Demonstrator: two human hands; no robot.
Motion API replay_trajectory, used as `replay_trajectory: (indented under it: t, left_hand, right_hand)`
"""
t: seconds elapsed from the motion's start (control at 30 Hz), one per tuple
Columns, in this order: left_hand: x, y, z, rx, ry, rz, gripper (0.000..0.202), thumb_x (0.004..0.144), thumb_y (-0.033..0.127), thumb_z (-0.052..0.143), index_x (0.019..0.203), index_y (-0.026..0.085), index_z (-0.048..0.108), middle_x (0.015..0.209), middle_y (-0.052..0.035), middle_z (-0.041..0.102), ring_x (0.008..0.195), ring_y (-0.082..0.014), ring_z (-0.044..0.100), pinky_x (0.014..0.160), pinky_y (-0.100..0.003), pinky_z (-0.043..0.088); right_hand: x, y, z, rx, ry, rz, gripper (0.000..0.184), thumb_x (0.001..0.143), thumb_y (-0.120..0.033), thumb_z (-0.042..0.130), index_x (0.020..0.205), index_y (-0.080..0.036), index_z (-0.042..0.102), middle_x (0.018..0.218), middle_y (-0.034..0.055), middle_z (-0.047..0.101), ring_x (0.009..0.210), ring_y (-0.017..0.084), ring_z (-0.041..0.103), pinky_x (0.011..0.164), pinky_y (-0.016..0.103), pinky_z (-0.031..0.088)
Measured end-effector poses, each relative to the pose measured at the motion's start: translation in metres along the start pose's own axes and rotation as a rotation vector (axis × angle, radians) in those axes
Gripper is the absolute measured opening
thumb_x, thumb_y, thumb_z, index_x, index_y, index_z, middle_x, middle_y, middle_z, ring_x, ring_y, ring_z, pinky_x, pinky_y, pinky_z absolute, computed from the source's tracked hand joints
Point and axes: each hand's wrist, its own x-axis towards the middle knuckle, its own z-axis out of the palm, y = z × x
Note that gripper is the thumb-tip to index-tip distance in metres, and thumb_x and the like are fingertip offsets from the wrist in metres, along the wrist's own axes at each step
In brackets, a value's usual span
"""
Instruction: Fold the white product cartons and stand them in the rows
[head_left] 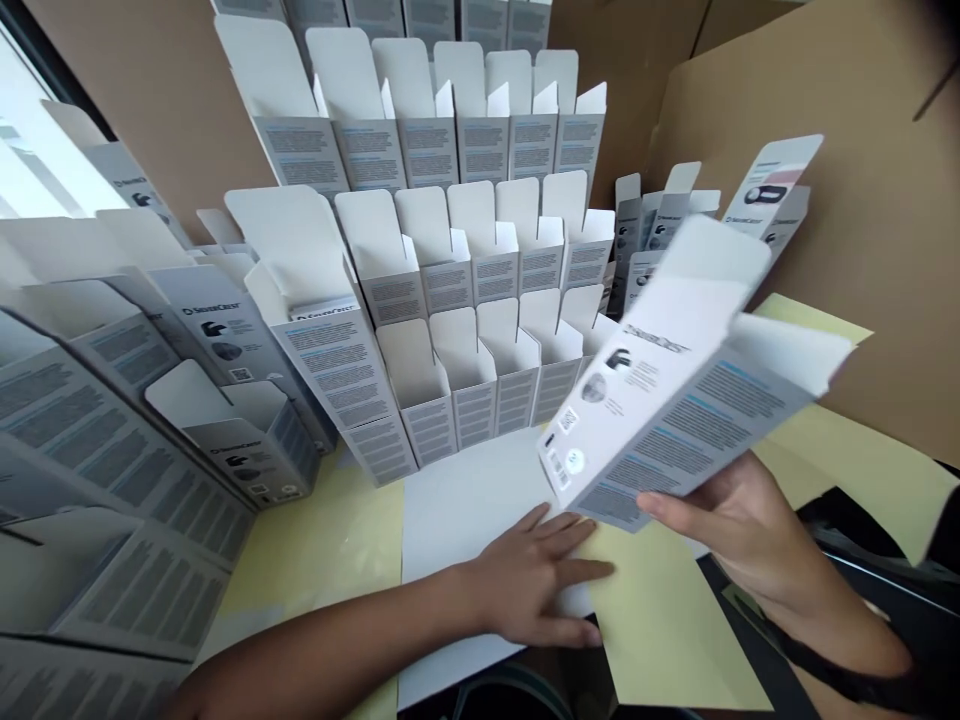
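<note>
White cardboard carton (pixel 679 385) in the right hand (pixel 757 535)

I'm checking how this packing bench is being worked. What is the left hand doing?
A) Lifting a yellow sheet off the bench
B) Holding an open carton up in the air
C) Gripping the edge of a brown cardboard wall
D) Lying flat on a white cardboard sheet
D: the left hand lies flat, fingers spread, on the white cardboard sheet, while the right hand holds the open carton.
</note>
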Motion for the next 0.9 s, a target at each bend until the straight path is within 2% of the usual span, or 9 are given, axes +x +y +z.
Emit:
replay_trajectory:
  t: [0.07,0.17,0.27,0.37,0.5,0.67,0.77,0.9]
  left_hand:
    - [-0.001,0.001,0.001,0.016,0.008,-0.003,0.072,0.093,0.064,0.054,0.152,0.025,0.042,0.166,-0.0134,0.026,0.153,-0.0352,0.028,0.125,-0.058,0.019]
    - [-0.003,0.001,0.001,0.056,0.011,0.009,0.069,0.094,0.061,0.055,0.151,0.023,0.044,0.166,-0.0147,0.026,0.153,-0.0345,0.028,0.125,-0.056,0.02]
    - [-0.003,0.0,0.002,0.098,0.022,0.018,0.065,0.094,0.058,0.055,0.149,0.023,0.045,0.165,-0.0146,0.029,0.152,-0.0342,0.03,0.125,-0.054,0.023]
    - [-0.002,-0.001,0.004,0.127,0.017,0.018,0.067,0.093,0.057,0.057,0.15,0.023,0.044,0.165,-0.0147,0.03,0.153,-0.0345,0.03,0.125,-0.053,0.023]
    - [-0.003,-0.001,0.005,0.154,0.009,0.017,0.067,0.093,0.057,0.057,0.15,0.023,0.043,0.164,-0.0138,0.03,0.153,-0.0333,0.029,0.125,-0.052,0.022]
    - [-0.004,0.0,0.001,0.172,0.019,0.022,0.068,0.093,0.056,0.059,0.15,0.023,0.043,0.164,-0.0139,0.03,0.152,-0.0327,0.03,0.125,-0.051,0.022]
    - [-0.005,0.001,-0.001,0.174,0.016,0.021,0.068,0.092,0.054,0.06,0.15,0.022,0.042,0.164,-0.0142,0.03,0.153,-0.0319,0.03,0.125,-0.05,0.022]
    - [-0.004,0.001,0.0,0.193,0.014,0.019,0.067,0.092,0.054,0.059,0.149,0.023,0.043,0.164,-0.0139,0.031,0.153,-0.031,0.03,0.125,-0.049,0.023]
  right_hand:
    - [0.03,-0.019,0.024,0.006,-0.112,-0.093,0.061,0.075,-0.025,0.083,0.127,-0.032,0.052,0.129,0.0063,0.068,0.121,0.033,0.066,0.105,0.059,0.055]
    - [0.076,-0.037,0.066,0.068,-0.252,-0.227,0.063,0.073,-0.019,0.081,0.126,-0.027,0.047,0.132,0.0072,0.065,0.124,0.028,0.064,0.109,0.052,0.054]
    - [0.112,-0.038,0.103,0.113,-0.347,-0.318,0.063,0.074,-0.023,0.081,0.125,-0.026,0.045,0.132,0.0077,0.063,0.125,0.025,0.062,0.11,0.045,0.053]
    - [0.134,-0.027,0.127,0.116,-0.377,-0.367,0.061,0.074,-0.03,0.082,0.122,-0.026,0.045,0.13,0.0077,0.062,0.123,0.024,0.062,0.11,0.044,0.052]
    - [0.15,-0.011,0.14,0.102,-0.386,-0.37,0.061,0.075,-0.03,0.082,0.123,-0.026,0.045,0.132,0.008,0.062,0.123,0.024,0.063,0.11,0.046,0.052]
    - [0.163,0.001,0.14,0.026,-0.395,-0.373,0.064,0.076,-0.023,0.08,0.129,-0.025,0.045,0.136,0.0089,0.06,0.127,0.024,0.06,0.113,0.047,0.048]
    - [0.166,-0.001,0.14,-0.059,-0.428,-0.37,0.065,0.077,-0.022,0.078,0.133,-0.023,0.044,0.14,0.011,0.058,0.13,0.025,0.057,0.115,0.05,0.045]
    - [0.166,-0.017,0.141,-0.252,-0.482,-0.4,0.066,0.078,-0.02,0.076,0.136,-0.023,0.046,0.14,0.0107,0.058,0.13,0.027,0.057,0.114,0.052,0.045]
